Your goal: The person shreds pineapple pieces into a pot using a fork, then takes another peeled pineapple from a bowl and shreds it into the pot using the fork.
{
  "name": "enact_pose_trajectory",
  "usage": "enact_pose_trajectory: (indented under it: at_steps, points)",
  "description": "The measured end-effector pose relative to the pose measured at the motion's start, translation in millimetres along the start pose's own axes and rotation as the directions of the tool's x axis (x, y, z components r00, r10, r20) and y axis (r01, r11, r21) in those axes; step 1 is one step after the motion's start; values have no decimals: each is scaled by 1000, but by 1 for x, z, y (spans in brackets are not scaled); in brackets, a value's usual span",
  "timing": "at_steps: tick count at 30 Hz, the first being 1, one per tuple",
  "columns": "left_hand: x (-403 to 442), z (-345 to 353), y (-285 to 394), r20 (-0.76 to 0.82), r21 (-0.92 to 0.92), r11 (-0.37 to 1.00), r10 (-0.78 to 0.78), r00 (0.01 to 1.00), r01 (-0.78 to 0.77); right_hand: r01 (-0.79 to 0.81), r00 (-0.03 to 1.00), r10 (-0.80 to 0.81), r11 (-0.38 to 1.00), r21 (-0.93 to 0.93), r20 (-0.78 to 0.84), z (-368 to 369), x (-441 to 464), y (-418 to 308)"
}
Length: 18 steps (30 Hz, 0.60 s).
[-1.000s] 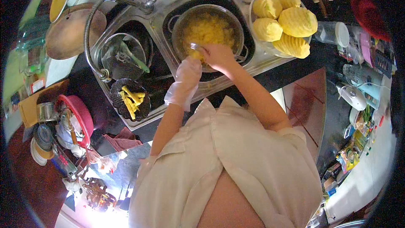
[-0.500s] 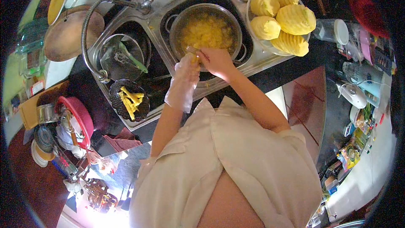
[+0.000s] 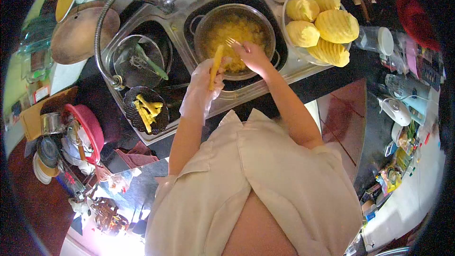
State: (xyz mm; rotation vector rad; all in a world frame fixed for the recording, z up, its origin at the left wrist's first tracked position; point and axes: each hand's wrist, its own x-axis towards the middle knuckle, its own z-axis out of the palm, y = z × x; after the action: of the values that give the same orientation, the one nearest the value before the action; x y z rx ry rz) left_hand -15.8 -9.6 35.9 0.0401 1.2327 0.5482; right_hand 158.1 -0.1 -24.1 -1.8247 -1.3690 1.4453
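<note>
Left hand — yellow core | right hand — fork

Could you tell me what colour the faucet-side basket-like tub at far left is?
Pink, head view.

Left hand: clear-gloved, fingers closed, forearm raised forward. Right hand: bare, fingers curled, beside the left; forearm angled inward, elbow bent outward.
</note>
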Motion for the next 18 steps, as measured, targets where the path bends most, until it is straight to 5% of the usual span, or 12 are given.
enact_pose_trajectory:
  at_steps: [1, 3, 7, 9, 13, 15, 18]
  points:
    - [3, 3, 0, 5, -1, 1000, -2, 1000, 2, -1, 1000, 1, 1000, -4, -3, -1, -2, -6]
    - [4, 8, -2, -93, 268, 963, -1, 996, 25, -101, 989, 36, 869, 484, 140, 2, -7, -13]
    - [-11, 16, -9, -94, 193, 979, 82, 992, -63, -56, 988, -24, 861, 505, 152, 3, 6, -9]
    - [-21, 11, -7, 155, 190, 976, 73, 985, -102, -86, 973, -1, 928, 362, 233, -5, 11, -10]
    - [-13, -1, -3, 163, 209, 976, 34, 986, -68, 23, 996, -50, 947, 321, 76, -4, 0, -20]
    - [-12, 5, -5, -31, 376, 926, 59, 998, -43, 259, 916, -256, 965, -32, -308, 0, -15, -23]
    - [-10, -7, -23, 71, 221, 947, 224, 972, -234, 204, 966, -226, 964, -171, -125, 1, -35, -28]
